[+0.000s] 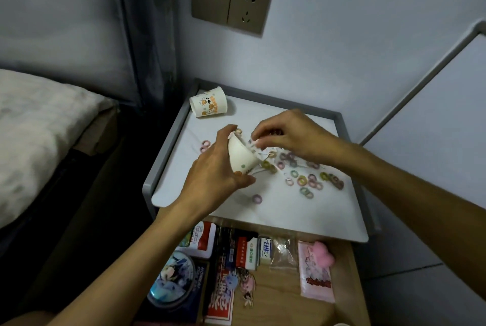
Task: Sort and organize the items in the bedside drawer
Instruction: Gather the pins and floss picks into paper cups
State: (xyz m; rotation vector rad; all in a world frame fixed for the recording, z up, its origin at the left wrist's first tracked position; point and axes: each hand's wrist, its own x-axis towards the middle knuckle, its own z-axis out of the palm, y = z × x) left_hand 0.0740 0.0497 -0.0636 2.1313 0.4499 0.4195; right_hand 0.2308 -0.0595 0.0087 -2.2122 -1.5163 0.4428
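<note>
just left of the right hand (pixel 292 136), gripping the tilted paper cup (pixel 240 158) in the left hand (pixel 214 168), mouth facing right, and pinching seemingly one of the hair ties (pixel 310 181) scattered nearer the right hand.

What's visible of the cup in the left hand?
A small white paper cup with a few coloured dots near its base. It is tilted, with its mouth facing the upper right. The left hand grips its side and holds it above the white nightstand top and the scattered small coloured rings. The right hand has fingertips at its rim; what they pinch is unclear. The inside is hidden.
</note>
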